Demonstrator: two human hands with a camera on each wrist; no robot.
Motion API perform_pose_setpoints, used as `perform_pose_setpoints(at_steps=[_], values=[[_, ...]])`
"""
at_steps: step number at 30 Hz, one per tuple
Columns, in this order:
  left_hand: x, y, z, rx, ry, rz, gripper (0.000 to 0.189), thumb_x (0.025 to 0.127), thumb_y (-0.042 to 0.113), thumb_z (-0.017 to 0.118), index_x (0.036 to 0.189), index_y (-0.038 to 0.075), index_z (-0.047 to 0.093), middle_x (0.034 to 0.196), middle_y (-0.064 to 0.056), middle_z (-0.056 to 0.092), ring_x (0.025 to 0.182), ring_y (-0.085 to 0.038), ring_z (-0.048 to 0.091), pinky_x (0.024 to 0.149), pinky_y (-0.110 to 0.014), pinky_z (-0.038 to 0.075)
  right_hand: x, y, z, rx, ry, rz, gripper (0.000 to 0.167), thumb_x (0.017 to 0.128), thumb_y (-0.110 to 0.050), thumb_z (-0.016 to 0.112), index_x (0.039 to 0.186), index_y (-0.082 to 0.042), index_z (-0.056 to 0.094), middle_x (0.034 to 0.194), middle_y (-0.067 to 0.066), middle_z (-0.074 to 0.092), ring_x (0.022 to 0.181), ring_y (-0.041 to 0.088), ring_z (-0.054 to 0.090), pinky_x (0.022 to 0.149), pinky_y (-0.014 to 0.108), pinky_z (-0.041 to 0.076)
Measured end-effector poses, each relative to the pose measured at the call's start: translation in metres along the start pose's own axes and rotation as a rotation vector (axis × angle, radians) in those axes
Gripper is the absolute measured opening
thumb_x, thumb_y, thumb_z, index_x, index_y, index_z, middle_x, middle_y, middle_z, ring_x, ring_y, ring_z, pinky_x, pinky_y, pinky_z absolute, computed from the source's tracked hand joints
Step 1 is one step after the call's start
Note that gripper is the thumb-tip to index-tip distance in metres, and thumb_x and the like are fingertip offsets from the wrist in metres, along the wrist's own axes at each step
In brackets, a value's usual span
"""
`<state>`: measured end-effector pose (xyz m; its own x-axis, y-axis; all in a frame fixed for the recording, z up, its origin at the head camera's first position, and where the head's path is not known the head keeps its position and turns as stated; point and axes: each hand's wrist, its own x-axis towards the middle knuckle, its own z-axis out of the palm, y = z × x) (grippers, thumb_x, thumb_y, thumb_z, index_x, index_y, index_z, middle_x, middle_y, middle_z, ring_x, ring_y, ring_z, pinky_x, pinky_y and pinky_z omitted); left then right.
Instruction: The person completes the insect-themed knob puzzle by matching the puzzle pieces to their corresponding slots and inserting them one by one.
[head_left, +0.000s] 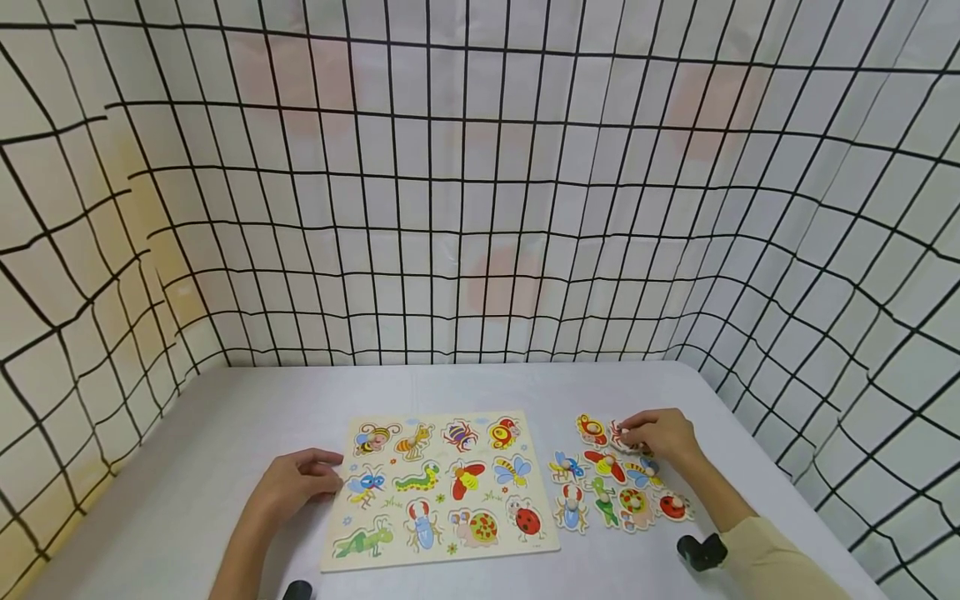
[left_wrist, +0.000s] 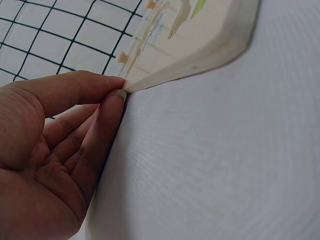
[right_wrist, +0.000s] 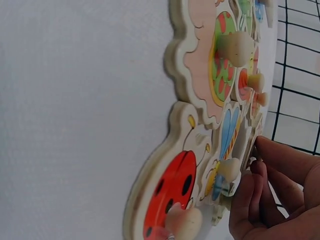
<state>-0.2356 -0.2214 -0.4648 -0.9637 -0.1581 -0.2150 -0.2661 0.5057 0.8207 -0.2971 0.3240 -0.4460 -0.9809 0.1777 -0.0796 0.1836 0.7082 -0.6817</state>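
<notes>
Fingers of the right hand [head_left: 663,435] pinch a red spider piece [head_left: 616,432] to the right of the puzzle board [head_left: 397,558], as I see it from my remote station. Thumb and forefinger are drawn nearly together on it; whether the piece is clear of the worktop [head_left: 225,417], I cannot tell. At the board's left edge, the left hand [head_left: 292,483] touches the wood with loosely bent fingers, thumb and forefinger slightly parted along the side.

Around the spider piece, all right of the board, lie a butterfly piece [head_left: 588,432], a red-winged fly piece [head_left: 600,463] and a blue-winged piece [head_left: 642,475]. Just beside the board's right edge are a mosquito piece [head_left: 566,467] and a stag beetle piece [head_left: 572,510]; farther from it, a grasshopper piece [head_left: 606,505], a snail piece [head_left: 633,502] and a ladybird piece [head_left: 672,507].

The board shows twelve painted creatures in three rows of four. On my left wrist feed, a wooden knob [left_wrist: 122,57] stands up from it. Beyond the board's far edge rises a white backdrop [head_left: 480,200] crossed by black grid lines.
</notes>
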Motion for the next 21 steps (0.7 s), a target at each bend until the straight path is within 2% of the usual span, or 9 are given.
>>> perform_pose_setpoints(at_steps=[10,21], values=[[0.002,-0.001,0.001,0.008,0.001,-0.016,0.039,0.083,0.009,0.078,0.121,0.003,0.070,0.087,-0.006,0.071,0.073,-0.018,0.062,0.069,-0.028,0.049,-0.001,-0.013,-0.002,0.003,0.002,-0.004,0.027,0.089,-0.020,0.073,0.109,-0.003,0.076,0.091,0.008,0.072,0.078,0.022,0.058,0.064,0.031,0.046],[0.001,0.000,0.000,0.008,0.002,-0.022,0.040,0.083,0.009,0.079,0.121,0.004,0.070,0.087,-0.005,0.070,0.074,-0.018,0.061,0.069,-0.028,0.048,0.002,-0.031,0.008,0.062,-0.020,-0.046,0.024,0.088,-0.015,0.073,0.108,-0.002,0.077,0.102,0.013,0.074,0.080,0.018,0.065,0.076,0.036,0.057]])
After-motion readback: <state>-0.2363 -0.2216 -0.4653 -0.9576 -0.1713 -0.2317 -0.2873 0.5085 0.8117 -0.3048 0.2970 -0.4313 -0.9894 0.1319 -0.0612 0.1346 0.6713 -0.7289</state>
